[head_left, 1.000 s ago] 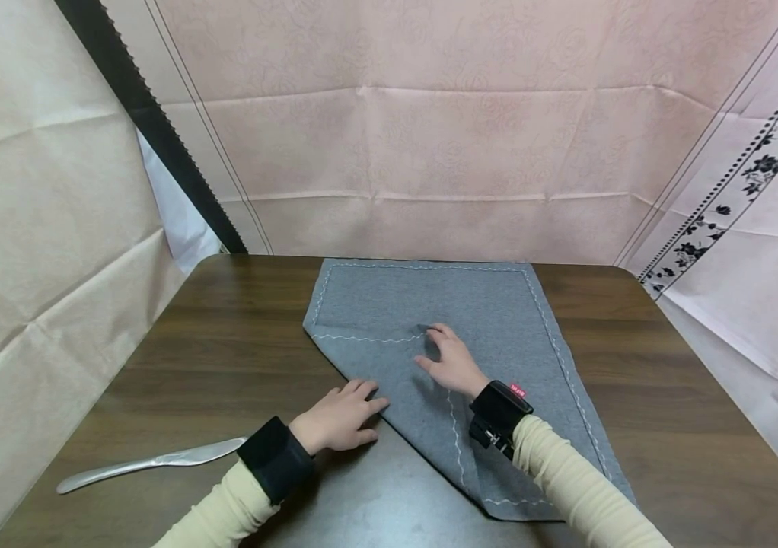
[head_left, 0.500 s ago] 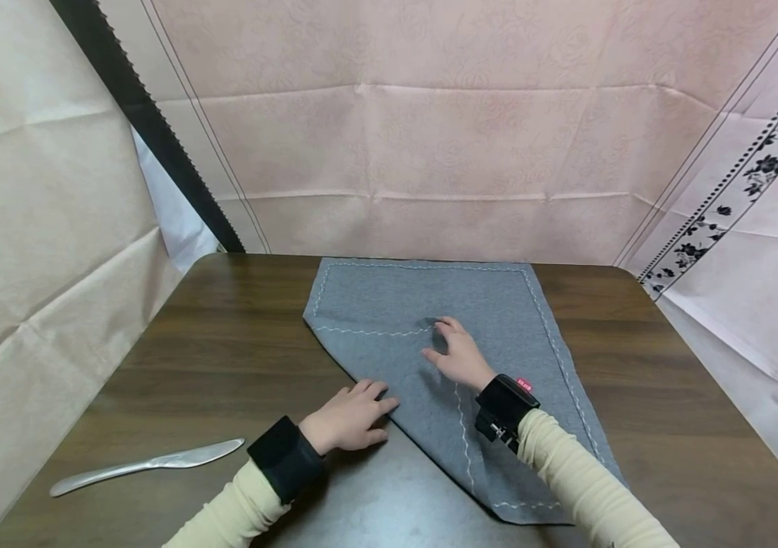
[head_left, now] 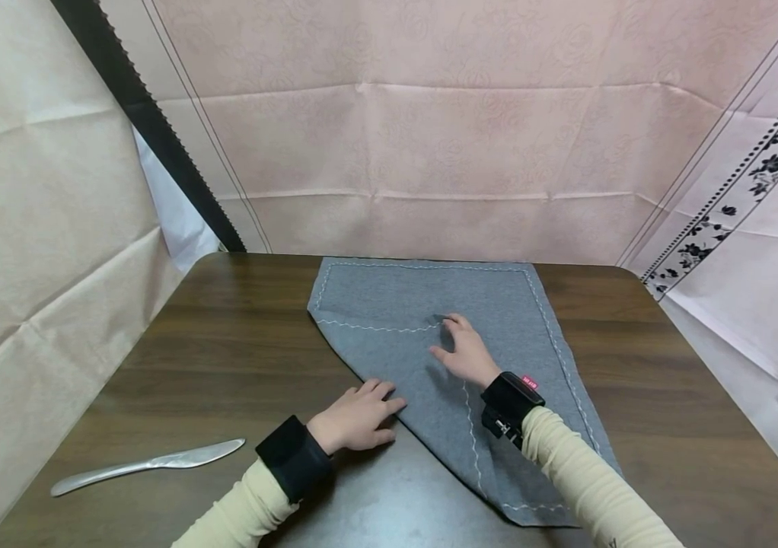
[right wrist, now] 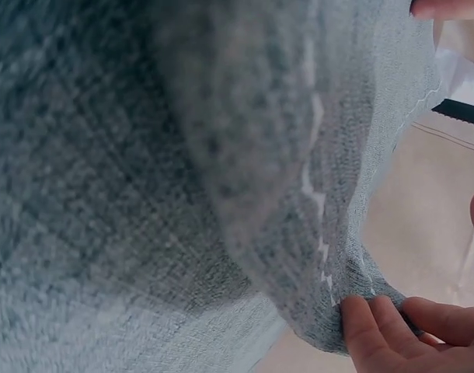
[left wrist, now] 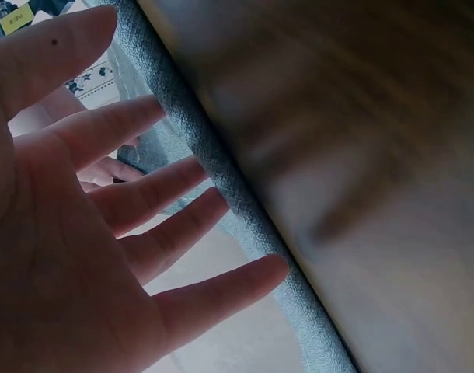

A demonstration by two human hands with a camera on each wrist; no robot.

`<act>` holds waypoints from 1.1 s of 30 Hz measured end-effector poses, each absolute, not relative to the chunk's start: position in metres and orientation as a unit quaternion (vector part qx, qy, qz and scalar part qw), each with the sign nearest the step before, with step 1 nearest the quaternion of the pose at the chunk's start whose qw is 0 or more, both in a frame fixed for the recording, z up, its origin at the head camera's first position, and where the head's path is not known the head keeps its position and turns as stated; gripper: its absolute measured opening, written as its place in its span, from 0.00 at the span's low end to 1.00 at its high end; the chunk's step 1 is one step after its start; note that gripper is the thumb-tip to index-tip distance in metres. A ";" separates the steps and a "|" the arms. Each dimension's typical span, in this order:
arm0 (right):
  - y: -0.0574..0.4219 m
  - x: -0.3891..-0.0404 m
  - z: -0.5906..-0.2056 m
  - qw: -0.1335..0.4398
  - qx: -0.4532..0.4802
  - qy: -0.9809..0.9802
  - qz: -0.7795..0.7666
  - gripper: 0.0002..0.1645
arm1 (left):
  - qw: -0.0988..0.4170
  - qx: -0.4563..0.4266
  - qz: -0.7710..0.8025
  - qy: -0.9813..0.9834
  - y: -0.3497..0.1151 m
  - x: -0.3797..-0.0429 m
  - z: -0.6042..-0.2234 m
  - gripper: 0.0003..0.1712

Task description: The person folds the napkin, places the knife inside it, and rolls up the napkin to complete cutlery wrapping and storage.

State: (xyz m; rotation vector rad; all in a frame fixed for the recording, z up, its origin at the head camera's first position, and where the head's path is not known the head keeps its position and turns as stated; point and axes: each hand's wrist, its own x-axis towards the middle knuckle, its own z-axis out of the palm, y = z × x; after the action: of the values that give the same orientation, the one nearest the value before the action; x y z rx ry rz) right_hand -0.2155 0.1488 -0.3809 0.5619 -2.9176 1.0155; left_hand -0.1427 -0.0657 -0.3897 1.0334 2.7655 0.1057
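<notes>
A grey-blue cloth [head_left: 389, 293] with wavy white stitching lies on the table, its near-left corner folded inward over itself. My right hand [head_left: 469, 354] is over the middle of the cloth. In the right wrist view, its fingers [right wrist: 377, 330] pinch the folded-over corner, which is raised a little. My left hand [head_left: 356, 417] rests beside the diagonal fold edge with its fingers spread and nearly straight. The left wrist view shows several of its fingertips against the rolled fold [left wrist: 233, 183]. Cloth under the folded flap is hidden.
A silver table knife [head_left: 156, 463] lies on the brown wooden table [head_left: 245, 327], left of the left hand. Light patterned fabric [head_left: 457, 167] hangs behind the table and along both sides.
My right hand has moved slightly right and away from me, drawing the pinched corner along. The left hand has shifted right, and the fold edge has moved slightly right.
</notes>
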 end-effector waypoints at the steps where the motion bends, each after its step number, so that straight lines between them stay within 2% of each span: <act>1: 0.149 -0.216 -0.381 0.000 0.178 -0.930 0.322 0.35 | 0.093 0.348 0.036 0.932 -0.065 -0.143 -0.390 0.28; 33: 0.176 -0.243 -0.380 0.022 0.166 -0.938 0.304 0.36 | 0.090 0.350 0.049 0.931 -0.045 -0.154 -0.387 0.28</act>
State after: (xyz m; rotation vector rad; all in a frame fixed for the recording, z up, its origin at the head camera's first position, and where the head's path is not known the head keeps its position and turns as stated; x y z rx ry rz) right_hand -0.2430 0.1756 -0.3804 0.5135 -2.9052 0.9419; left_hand -0.1536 -0.0451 -0.3869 1.0415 2.7680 0.1462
